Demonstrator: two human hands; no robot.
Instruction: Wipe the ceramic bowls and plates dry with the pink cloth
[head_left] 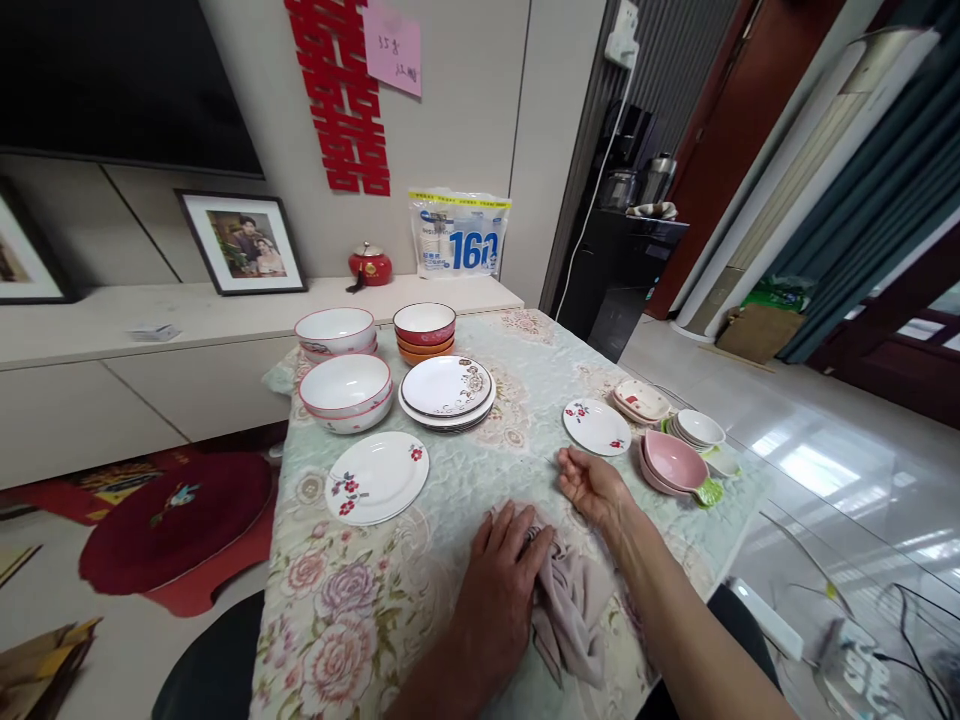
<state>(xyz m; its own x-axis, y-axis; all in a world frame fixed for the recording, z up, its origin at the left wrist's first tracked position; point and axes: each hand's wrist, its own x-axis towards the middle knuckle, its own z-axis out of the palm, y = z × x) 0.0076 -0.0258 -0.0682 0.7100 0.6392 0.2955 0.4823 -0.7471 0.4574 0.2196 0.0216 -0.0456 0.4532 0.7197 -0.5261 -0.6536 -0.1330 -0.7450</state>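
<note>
My left hand (510, 580) rests palm down on a crumpled beige-pink cloth (574, 610), its fingers bent over the cloth's upper edge. To the right, my right hand (592, 485) hovers with loosely curled fingers and nothing visible in it. Just beyond its fingertips lies a small flowered plate (598, 427). Pink bowls (675, 462) with a green leaf-shaped handle sit right of that hand. Left of my left hand are white plates (379, 478) with red flowers. Behind them stand a stack of brown-patterned plates (448, 388) and white bowls (346, 388) with pink rims.
A flowered tablecloth (341, 610) covers the table. Red and orange bowls (424, 330) are stacked at the back. Square dishes (641, 399) and small white bowls (699, 428) stand at the right edge. A red stool (180, 520) is at the left.
</note>
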